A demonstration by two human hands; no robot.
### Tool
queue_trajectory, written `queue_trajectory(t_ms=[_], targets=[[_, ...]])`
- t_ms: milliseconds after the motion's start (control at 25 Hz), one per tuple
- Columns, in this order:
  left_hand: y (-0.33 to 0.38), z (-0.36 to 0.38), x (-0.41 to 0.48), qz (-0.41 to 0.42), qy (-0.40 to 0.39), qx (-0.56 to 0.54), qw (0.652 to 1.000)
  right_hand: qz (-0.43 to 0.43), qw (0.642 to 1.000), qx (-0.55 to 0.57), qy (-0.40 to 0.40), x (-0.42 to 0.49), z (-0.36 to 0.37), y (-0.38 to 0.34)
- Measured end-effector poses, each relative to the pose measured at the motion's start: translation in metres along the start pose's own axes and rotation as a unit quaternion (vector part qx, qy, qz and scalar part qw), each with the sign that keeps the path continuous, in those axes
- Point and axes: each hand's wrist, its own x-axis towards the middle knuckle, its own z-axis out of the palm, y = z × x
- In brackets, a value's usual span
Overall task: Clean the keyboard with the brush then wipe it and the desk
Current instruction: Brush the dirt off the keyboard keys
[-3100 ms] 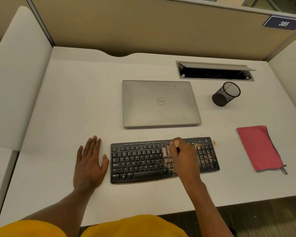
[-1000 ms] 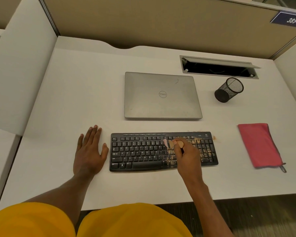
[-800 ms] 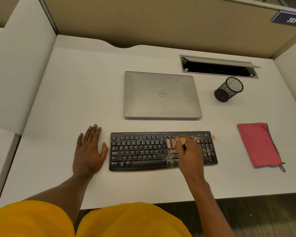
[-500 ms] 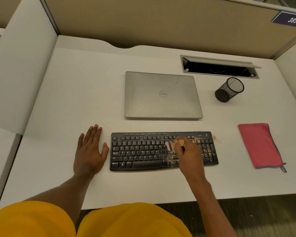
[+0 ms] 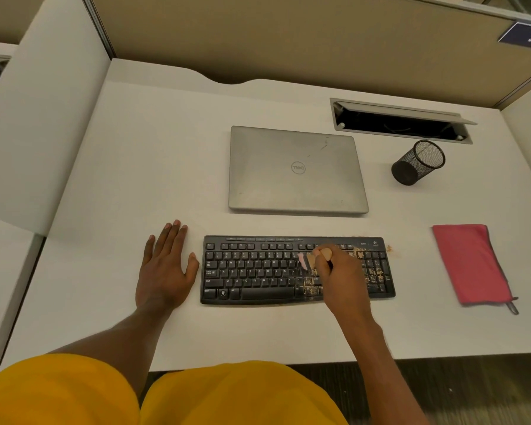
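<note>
From the head camera, looking down over the person's arms: the keyboard [image 5: 258, 271] lies flat near the front edge of the bench [image 5: 129, 167], just in front of a closed laptop [image 5: 295, 173]. The right hand [image 5: 342, 273] is curled round a small brush [image 5: 313, 258], pinching its pale handle, with the pinkish bristles pointing left and down onto the keys to the right of the letter block. The brush is blurred, so whether the bristles are truly among the keys or only skimming the tops is hard to say. The left hand [image 5: 164, 271] lies flat on the bench with fingers straight, just beside the keyboard's left end and holding nothing.

Tan crumbs [image 5: 373, 273] cover the right-hand third of the keys, and a few sit on the bench off the top right corner. The left part looks clean.

To do this step well, I'd judge short strokes in one direction work best, driving the crumbs toward the right edge and not back over the clean keys. Tilting the bristles into the gaps between key rows should lift what is lodged there. The flat left hand would do more good pressing on the keyboard's end so it cannot slide.

The pink cloth [image 5: 469, 262] lies folded well to the right, untouched, below a tipped mesh cup [image 5: 417, 162]. Wiping is not yet due.
</note>
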Motion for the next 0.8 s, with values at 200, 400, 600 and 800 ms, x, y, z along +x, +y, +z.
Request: queue_trajectory(t_ms=[200,400,600,800], targets=[[0.001,-0.001,-0.001,0.002,0.001,-0.002,1.0,-0.019,0.997,-0.032,-0.061,-0.002,-0.022,-0.013],[0.002,-0.001,-0.001,-0.002,-0.001,-0.003,1.0,-0.049,0.985,0.009,-0.167,0.007,-0.004,-0.045],[0.002,-0.002,-0.001,0.002,0.003,-0.004,1.0,-0.016,0.982,-0.098,-0.162,0.014,-0.015,-0.036],[0.002,-0.002,-0.002,0.001,0.003,-0.002,1.0,-0.009,0.981,-0.147,-0.125,0.011,-0.029,-0.037]])
